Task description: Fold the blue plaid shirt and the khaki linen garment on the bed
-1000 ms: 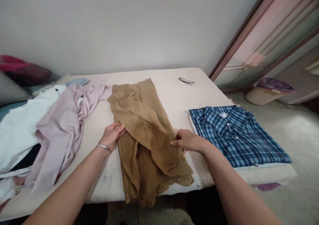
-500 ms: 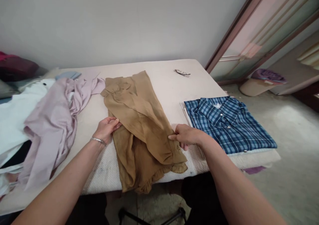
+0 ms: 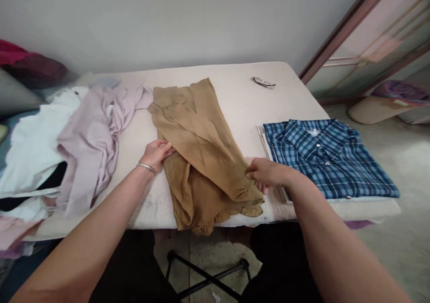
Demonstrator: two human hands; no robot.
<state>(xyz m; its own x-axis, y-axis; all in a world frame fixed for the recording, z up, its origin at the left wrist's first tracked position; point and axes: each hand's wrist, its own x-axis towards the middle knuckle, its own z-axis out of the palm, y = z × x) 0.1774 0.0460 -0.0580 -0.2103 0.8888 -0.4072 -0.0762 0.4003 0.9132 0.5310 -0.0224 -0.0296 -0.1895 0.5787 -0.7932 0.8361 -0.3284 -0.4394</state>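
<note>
Brown garment (image 3: 201, 137) between both hands, left hand (image 3: 156, 153) and right hand (image 3: 267, 174) pinching its opposite edges.

Fingertips of the right hand (image 3: 267, 174) are tucked under the brown garment (image 3: 201, 142) edge, grip not resolved. White cloth (image 3: 30, 151) and pink cloth (image 3: 13, 231) are cut off at the left edge. Small dark item (image 3: 264, 82), possibly glasses, too small to confirm.
</note>
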